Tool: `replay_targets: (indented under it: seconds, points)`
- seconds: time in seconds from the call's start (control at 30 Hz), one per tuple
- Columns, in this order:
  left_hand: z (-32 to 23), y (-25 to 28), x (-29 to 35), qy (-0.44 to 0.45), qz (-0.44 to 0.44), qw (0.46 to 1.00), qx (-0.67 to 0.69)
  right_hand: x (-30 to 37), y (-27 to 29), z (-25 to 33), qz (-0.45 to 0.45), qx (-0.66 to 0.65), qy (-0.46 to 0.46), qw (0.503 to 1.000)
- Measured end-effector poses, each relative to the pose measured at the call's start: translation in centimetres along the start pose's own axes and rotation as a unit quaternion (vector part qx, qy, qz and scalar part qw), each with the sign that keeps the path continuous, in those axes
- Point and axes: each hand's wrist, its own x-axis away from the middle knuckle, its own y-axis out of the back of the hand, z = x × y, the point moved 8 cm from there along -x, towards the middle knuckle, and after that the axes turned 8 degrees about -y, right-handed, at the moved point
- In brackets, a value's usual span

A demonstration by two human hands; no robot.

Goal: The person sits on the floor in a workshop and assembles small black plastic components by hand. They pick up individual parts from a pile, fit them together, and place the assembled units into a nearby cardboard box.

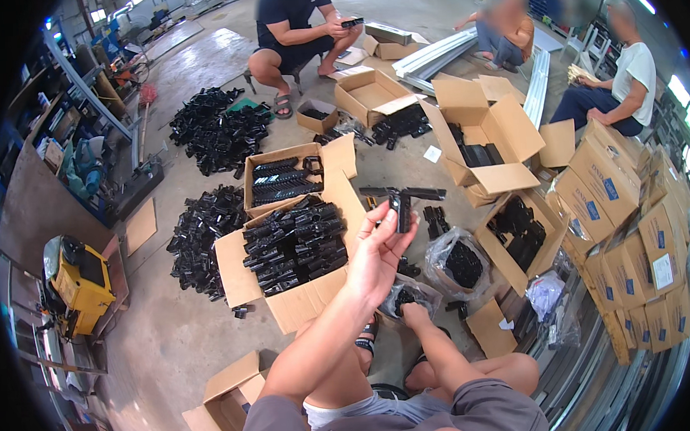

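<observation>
My left hand point(379, 249) is raised in front of me, its fingers closed round the stem of a black T-shaped bracket point(423, 193). Two long arms of the bracket stick out to either side above my fingertips. Lower down, my right hand point(415, 314) reaches to the mouth of a clear plastic bag point(427, 293) holding small black parts. Its fingers are hidden there, so what they touch cannot be made out. Just beyond stands a larger clear bag point(464, 266) of black parts. Left of my raised hand, an open carton point(297, 314) is filled with stacked black brackets.
Heaps of black parts point(218, 132) lie on the floor at left. More open cartons point(484, 136) stand ahead and right, near stacked closed boxes point(590, 193). Metal profiles point(599, 389) lie at lower right. Three other people sit or squat farther off; one point(297, 25) handles a black part.
</observation>
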Motion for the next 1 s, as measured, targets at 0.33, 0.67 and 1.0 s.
replay_targets:
  seconds: [0.33,0.67,1.0]
  points:
    - [0.3,-0.2,-0.3,-0.004,-0.021,1.0,-0.017,-0.8,-1.4,-0.6,0.08,-0.07,0.016,0.994]
    - [-0.6,-0.3,-0.4,-0.023,-0.007,0.999,-0.027,-1.6,4.1,-2.1,-0.127,-0.332,-0.023,0.934]
    - [-0.1,0.5,0.0,-0.045,-0.013,0.998,-0.035,15.6,37.7,9.3,-0.265,-0.75,0.173,0.581]
